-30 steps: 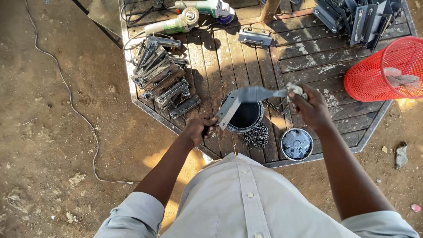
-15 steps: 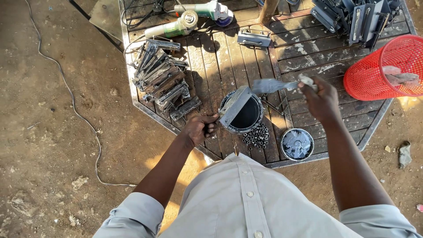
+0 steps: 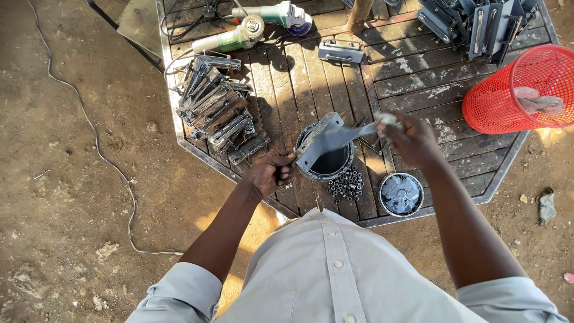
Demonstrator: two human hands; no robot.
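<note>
My left hand (image 3: 268, 175) grips the lower end of a grey metal bracket (image 3: 320, 139) that it holds tilted over an open paint can (image 3: 326, 162) with dark paint inside. In my right hand (image 3: 412, 140) is a paintbrush (image 3: 354, 131), its grey bristles lying across the bracket. Both hands hover above a worn wooden octagonal table (image 3: 418, 72). A heap of small dark metal nuts (image 3: 345, 184) lies just in front of the can. To the right of the nuts stands a small round tin (image 3: 400, 194) with grey paint.
A row of painted brackets (image 3: 218, 110) lies on the table's left part. Two angle grinders (image 3: 251, 27) with cables sit at the back, a single bracket (image 3: 341, 51) near them, more brackets (image 3: 478, 24) at the back right. A red mesh basket (image 3: 526, 90) lies tipped at the right. A cable (image 3: 101, 155) crosses the dirt ground.
My right hand has moved the brush along the bracket, first away to the right, then back across it. The left hand keeps the bracket over the can, slightly turned.
</note>
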